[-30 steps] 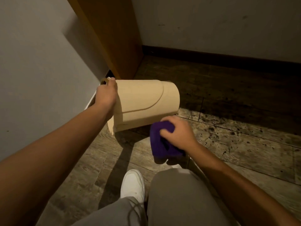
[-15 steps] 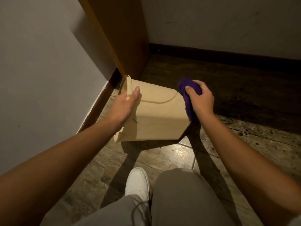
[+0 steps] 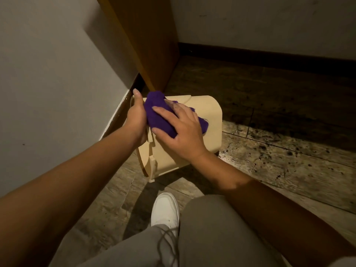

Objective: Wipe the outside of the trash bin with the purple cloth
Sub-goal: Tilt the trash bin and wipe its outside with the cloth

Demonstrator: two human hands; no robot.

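Note:
A beige plastic trash bin [image 3: 209, 120] lies tipped on its side on the wooden floor, its rim end toward the left wall. My left hand [image 3: 135, 119] grips the bin at that rim end and holds it steady. My right hand [image 3: 183, 133] presses the bunched purple cloth [image 3: 157, 112] flat against the bin's upper side, close to my left hand. Part of the cloth is hidden under my right palm and shows again past my fingers.
A pale wall [image 3: 57, 74] with a dark skirting runs along the left. An orange-brown wooden panel [image 3: 152, 41] stands just behind the bin. The stained plank floor [image 3: 289, 155] stretches to the right. My white shoe [image 3: 165, 211] and grey trouser legs are below the bin.
My right hand has carried the cloth from the bin's right end across to the upper side near my left hand. The bin has turned and my left hand has shifted its grip.

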